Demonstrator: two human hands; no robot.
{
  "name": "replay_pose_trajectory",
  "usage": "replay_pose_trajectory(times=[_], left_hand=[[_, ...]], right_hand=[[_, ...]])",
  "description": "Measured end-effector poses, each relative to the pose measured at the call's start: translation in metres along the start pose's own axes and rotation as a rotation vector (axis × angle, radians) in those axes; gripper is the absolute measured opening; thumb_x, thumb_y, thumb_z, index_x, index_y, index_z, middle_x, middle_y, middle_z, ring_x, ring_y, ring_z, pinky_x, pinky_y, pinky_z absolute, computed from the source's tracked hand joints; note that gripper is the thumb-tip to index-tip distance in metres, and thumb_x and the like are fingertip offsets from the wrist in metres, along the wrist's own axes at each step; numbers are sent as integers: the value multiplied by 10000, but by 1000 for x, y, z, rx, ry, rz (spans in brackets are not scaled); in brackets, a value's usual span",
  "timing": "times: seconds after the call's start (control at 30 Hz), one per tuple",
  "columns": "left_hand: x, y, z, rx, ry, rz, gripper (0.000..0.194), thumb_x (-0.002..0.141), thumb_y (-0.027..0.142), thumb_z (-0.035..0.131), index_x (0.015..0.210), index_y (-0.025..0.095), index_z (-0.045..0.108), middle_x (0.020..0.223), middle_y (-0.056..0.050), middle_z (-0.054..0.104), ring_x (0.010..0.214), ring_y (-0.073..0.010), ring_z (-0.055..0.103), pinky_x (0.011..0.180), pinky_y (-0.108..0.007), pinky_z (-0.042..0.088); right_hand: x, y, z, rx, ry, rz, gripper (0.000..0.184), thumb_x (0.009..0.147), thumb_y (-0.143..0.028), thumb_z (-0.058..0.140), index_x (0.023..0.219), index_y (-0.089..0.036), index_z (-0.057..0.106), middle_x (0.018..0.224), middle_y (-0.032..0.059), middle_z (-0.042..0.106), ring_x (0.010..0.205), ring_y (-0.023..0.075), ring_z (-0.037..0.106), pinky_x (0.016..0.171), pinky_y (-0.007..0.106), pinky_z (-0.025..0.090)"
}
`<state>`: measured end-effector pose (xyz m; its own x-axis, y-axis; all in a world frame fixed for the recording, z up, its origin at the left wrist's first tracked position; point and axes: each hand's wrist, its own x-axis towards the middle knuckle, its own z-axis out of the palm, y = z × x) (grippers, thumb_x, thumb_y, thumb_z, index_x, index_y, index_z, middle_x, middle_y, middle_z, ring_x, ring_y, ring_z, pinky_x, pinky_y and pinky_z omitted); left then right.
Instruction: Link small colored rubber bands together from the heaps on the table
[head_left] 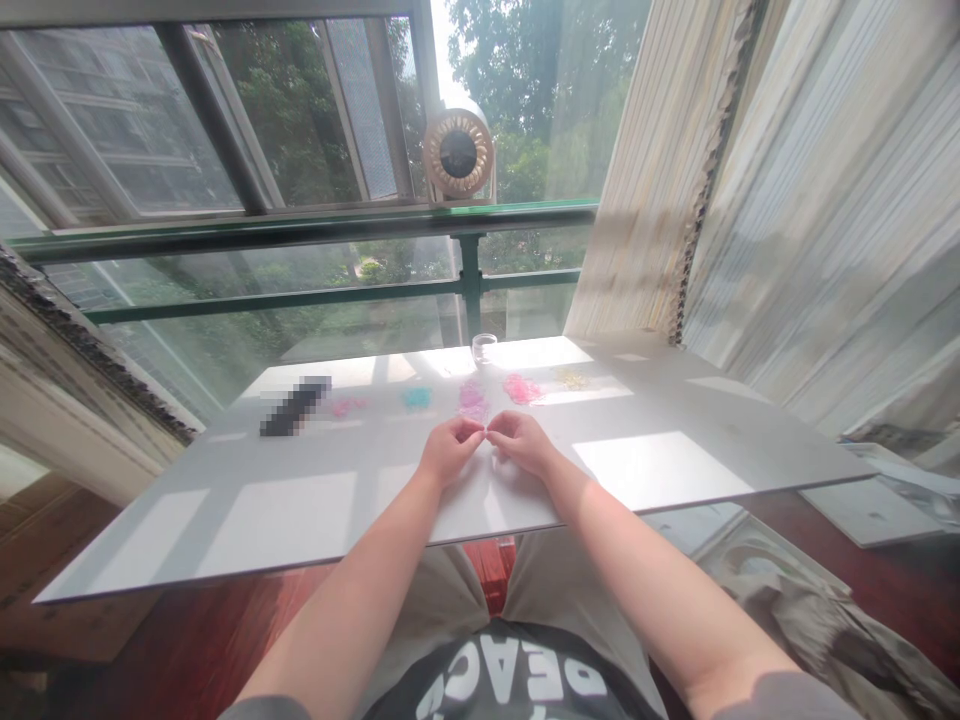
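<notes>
My left hand (453,447) and my right hand (523,441) meet over the middle of the white table (300,500). Both have thumb and fingers pinched together, with the fingertips almost touching. A tiny pinkish thing seems to sit between them, too small to name. Just beyond the fingers lies a purple pile (473,398) of small bead-like pieces. Similar piles lie in a row: pale pink (346,407) and teal (416,398) on the left, bright pink (521,388) and yellowish (574,380) on the right.
A small clear cup (484,349) stands at the table's far edge. At the left lies a dark, blurred-out long object (295,406). A round fan (458,153) stands by the green railing (300,230) at the window. Curtains (645,170) hang on the right.
</notes>
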<state>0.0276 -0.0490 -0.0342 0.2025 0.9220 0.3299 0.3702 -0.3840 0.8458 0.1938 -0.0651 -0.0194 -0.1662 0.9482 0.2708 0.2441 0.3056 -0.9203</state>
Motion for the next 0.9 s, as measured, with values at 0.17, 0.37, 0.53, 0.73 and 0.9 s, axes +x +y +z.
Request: replay_pose_trajectory(times=[0.17, 0.37, 0.53, 0.73, 0.9], left_hand=[[-1, 2, 0, -26, -21, -1, 211, 736, 346, 601, 830, 169, 669, 774, -44, 690, 693, -159, 616, 651, -246, 465], [-2, 9, -2, 15, -25, -6, 197, 719, 349, 608, 784, 173, 669, 729, -32, 678, 652, -151, 594, 618, -246, 451], [-2, 15, -3, 44, -34, 1, 154, 735, 312, 573, 755, 182, 651, 737, -20, 669, 692, -152, 595, 654, -251, 440], [-1, 11, -3, 22, -41, -12, 155, 764, 285, 502, 769, 180, 616, 790, -20, 673, 749, -155, 595, 695, -257, 436], [-1, 9, -3, 7, -31, -25, 157, 765, 296, 502, 762, 177, 604, 760, -18, 666, 720, -153, 589, 673, -254, 437]], right_hand=[[-3, -3, 0, 9, -35, -1, 180, 709, -329, 625, 749, -161, 573, 632, -10, 592, 497, 101, 542, 484, 218, 420], [-1, -1, 0, -1, -11, 1, 96, 706, -256, 589, 688, -165, 563, 603, -27, 569, 498, 93, 526, 490, 208, 399], [2, 1, 1, 20, 2, 0, 50, 693, -213, 558, 674, -167, 561, 578, -41, 547, 494, 84, 502, 499, 201, 389], [2, 0, 0, 53, 35, 11, 62, 705, -225, 524, 667, -176, 521, 559, -46, 535, 460, 82, 487, 484, 209, 386], [3, 1, -1, 84, 57, 23, 68, 705, -247, 524, 697, -183, 501, 586, -38, 548, 454, 85, 484, 460, 213, 388]])
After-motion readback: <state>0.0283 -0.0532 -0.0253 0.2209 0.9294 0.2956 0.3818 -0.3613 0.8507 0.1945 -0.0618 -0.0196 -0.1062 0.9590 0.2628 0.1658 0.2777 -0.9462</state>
